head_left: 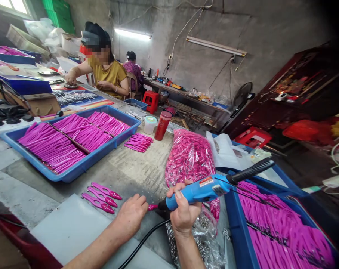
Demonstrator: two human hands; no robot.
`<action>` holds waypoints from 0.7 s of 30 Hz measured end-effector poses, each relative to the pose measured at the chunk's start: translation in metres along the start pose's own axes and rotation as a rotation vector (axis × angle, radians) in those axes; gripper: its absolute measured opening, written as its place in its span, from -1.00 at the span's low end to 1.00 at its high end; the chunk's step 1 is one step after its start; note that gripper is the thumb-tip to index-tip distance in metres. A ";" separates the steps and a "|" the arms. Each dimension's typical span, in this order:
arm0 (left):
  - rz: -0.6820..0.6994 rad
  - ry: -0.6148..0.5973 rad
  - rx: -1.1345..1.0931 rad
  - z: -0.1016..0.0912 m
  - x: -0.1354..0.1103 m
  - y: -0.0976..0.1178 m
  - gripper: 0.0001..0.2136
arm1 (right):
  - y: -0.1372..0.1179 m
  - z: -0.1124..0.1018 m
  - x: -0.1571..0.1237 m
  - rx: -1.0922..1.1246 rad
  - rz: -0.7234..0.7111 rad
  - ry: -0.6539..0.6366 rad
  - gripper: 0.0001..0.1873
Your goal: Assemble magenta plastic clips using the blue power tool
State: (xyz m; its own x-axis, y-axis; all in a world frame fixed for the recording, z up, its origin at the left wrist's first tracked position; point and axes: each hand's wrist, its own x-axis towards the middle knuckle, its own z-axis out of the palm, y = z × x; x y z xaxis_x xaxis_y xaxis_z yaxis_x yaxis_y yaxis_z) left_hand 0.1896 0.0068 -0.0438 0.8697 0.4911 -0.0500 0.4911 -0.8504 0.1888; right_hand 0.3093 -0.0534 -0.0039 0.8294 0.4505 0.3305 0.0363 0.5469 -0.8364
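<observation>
My right hand (pixel 184 209) is wrapped round a blue electric screwdriver (pixel 197 191) with a black cable. Its dark nose points left and meets the dark-pink end of a pink plastic handle (pixel 153 207). My left hand (pixel 133 213) is closed on that handle, hiding most of it. Left of this hand, several pink handles (pixel 99 198) with forked ends lie side by side on the table. Behind the screwdriver stands a clear bag of dark-pink parts (pixel 189 155). Below it, a clear bag of small metal parts (pixel 197 239) is partly covered by my right forearm.
Pink pieces fill a blue tray (pixel 63 177) on the left and a blue crate (pixel 233 224) on the right. A small pink pile (pixel 139 142), a lidded tub (pixel 150 126) and a red bottle (pixel 163 127) stand farther back. Across the table sits a person (pixel 107 76).
</observation>
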 end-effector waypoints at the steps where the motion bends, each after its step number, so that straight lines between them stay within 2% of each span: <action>1: -0.007 0.012 -0.002 0.001 0.000 -0.001 -0.79 | -0.001 -0.001 0.000 0.002 0.002 0.003 -0.66; 8: -0.083 0.170 -0.050 0.005 -0.001 -0.010 -0.80 | -0.004 -0.003 0.000 -0.015 -0.018 0.025 -0.65; 13: -0.070 0.212 -0.049 0.006 -0.001 -0.014 -0.81 | -0.006 -0.002 0.000 -0.017 -0.013 0.031 -0.66; 17: -0.090 0.196 -0.073 0.004 -0.002 -0.014 -0.79 | -0.007 -0.002 0.001 -0.015 -0.014 0.047 -0.65; 21: -0.097 0.070 -0.007 -0.001 -0.002 -0.011 -0.78 | -0.008 -0.001 0.002 -0.033 -0.023 0.047 -0.68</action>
State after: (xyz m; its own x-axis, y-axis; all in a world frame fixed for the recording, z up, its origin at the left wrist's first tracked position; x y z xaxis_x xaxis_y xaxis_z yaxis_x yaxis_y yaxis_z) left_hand 0.1827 0.0151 -0.0448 0.8122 0.5834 0.0000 0.5724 -0.7969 0.1931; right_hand 0.3112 -0.0574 0.0033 0.8533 0.4044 0.3293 0.0727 0.5330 -0.8430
